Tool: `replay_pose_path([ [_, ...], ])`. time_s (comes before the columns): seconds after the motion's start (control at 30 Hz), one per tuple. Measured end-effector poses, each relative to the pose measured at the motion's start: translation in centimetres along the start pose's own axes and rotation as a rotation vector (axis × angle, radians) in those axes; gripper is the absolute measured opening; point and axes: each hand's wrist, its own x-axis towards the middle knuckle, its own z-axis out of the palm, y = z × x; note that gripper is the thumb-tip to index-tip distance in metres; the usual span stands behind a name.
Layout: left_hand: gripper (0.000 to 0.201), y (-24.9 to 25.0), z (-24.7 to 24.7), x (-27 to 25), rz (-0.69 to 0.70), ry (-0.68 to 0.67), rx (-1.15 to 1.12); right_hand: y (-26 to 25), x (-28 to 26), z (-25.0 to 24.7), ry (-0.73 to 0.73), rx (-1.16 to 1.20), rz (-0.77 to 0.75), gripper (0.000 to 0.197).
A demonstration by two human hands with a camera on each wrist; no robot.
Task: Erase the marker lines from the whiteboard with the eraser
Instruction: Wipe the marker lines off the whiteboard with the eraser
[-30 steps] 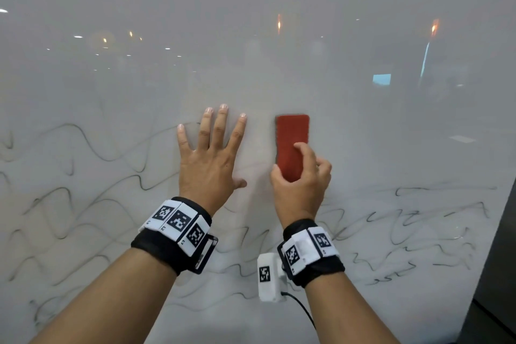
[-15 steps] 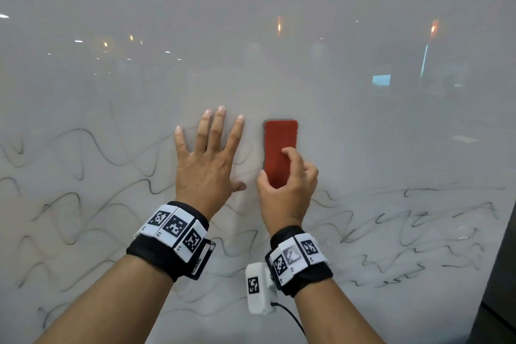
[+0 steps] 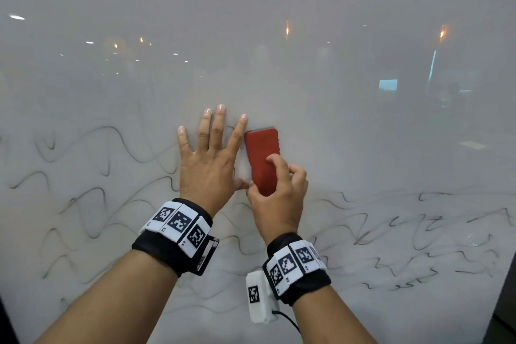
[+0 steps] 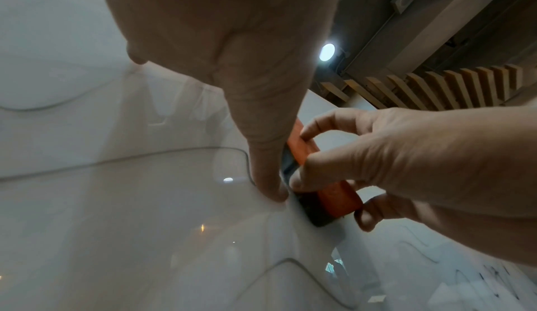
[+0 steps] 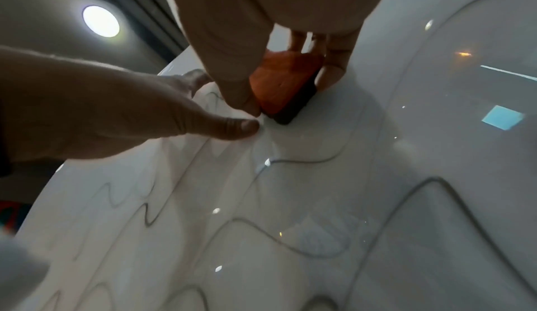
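Note:
A red eraser point(image 3: 262, 156) with a dark felt underside lies flat against the whiteboard point(image 3: 335, 36). My right hand point(image 3: 275, 193) grips its lower half, thumb on one edge and fingers curled over the other; the same eraser point(image 5: 283, 81) shows in the right wrist view and as an orange block point(image 4: 334, 194) in the left wrist view. My left hand point(image 3: 208, 159) presses flat on the board with fingers spread, its index finger and thumb touching the eraser's left side. Wavy black marker lines point(image 3: 83, 198) cover the board's lower half, left and right point(image 3: 418, 232).
The board's upper half shows only faint smears and reflected ceiling lights point(image 3: 287, 26). A dark frame edge point(image 3: 502, 301) runs down the lower right. A ceiling lamp point(image 4: 326, 51) and wooden slats point(image 4: 436, 86) appear beyond the board's top edge.
My right hand has slid the eraser leftward across the board until it meets my left hand's index finger and thumb. The left hand has stayed pressed in place.

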Motion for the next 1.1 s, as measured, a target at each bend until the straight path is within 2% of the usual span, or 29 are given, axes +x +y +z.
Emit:
replay_pose_path([
  [0.07, 0.137, -0.4, -0.2, -0.1, -0.012, -0.031, 0.000, 0.3, 0.5, -0.4, 0.007, -0.020, -0.010, 0.055],
  [0.2, 0.137, -1.2, -0.3, -0.5, -0.014, -0.051, 0.012, 0.6, 1.5, -0.3, 0.179, 0.055, 0.119, 0.056],
  [0.27, 0.138, -1.4, -0.2, -0.7, -0.014, -0.026, 0.006, 0.1, 0.6, 0.2, 0.141, 0.052, 0.106, 0.057],
  [0.43, 0.136, -2.1, -0.1, -0.9, -0.013, -0.034, 0.009, 0.1, -1.2, 0.1, -0.077, -0.052, -0.026, 0.055],
  [0.5, 0.137, -2.4, -0.2, -1.0, -0.019, -0.045, 0.012, 0.0, 0.1, -0.1, -0.006, -0.045, -0.018, 0.054],
  [0.6, 0.138, -2.9, -0.1, -1.3, -0.014, -0.039, 0.015, -0.8, 1.5, 0.5, 0.130, 0.033, 0.090, 0.055],
  [0.67, 0.137, -3.2, -0.1, -1.4, -0.006, -0.022, 0.011, -1.5, 0.5, 1.2, 0.110, 0.043, 0.084, 0.056],
  [0.8, 0.133, -3.7, 0.2, -1.5, -0.002, 0.010, -0.010, -2.0, -2.8, 2.0, -0.065, -0.051, -0.054, 0.056],
  [0.97, 0.138, -4.9, 0.0, -1.8, -0.017, -0.021, 0.004, -3.6, 1.7, 1.8, 0.105, 0.037, 0.015, 0.053],
  [1.1, 0.138, -5.3, 0.0, -1.9, -0.014, -0.008, -0.001, -4.3, 0.6, 2.9, 0.105, 0.030, 0.003, 0.055],
])
